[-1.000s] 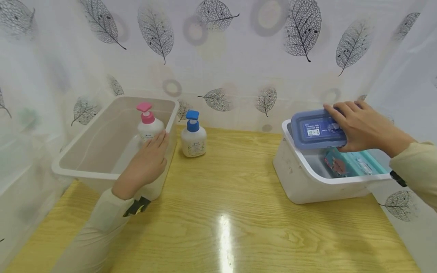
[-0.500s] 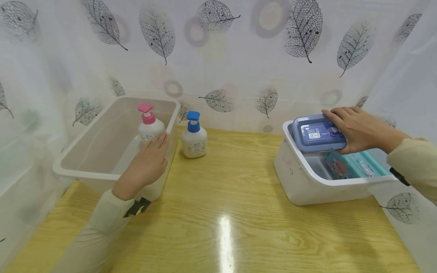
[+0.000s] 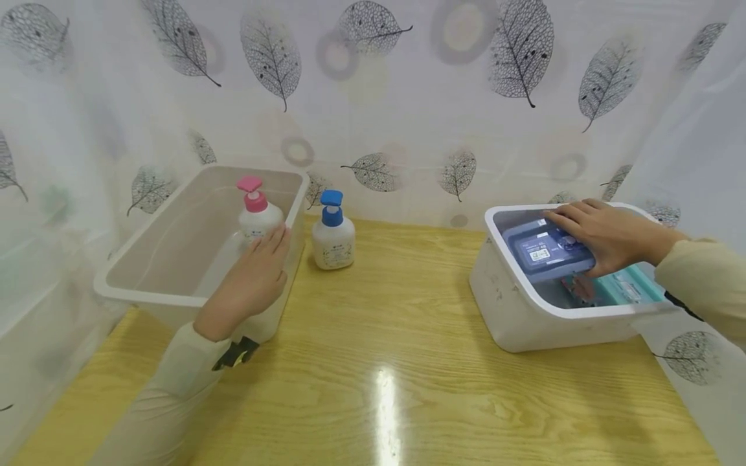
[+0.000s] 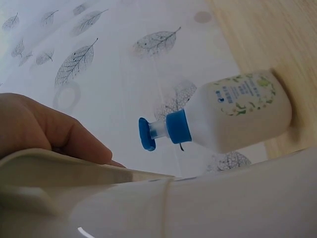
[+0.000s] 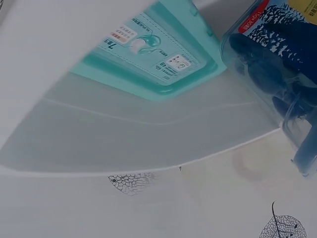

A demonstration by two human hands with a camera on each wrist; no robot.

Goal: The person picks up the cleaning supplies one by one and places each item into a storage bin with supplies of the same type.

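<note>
As the left hand [image 3: 250, 278] lies on the rim of the beige bin [image 3: 157, 299] with its fingers mostly straight, the right hand [image 3: 612, 236] grips a blue box [image 3: 544, 254].
The box is tipped in the mouth of the white bin [image 3: 504, 301], near a teal pack [image 3: 632, 286]; I can't see if it touches the bottom. It looks stiff and not too heavy, I think, but its smooth sides could slip. One end seems best to hold, the way the right hand has it. It is long, with round corners, a shiny top and a purple-blue label with a little white patch.
</note>
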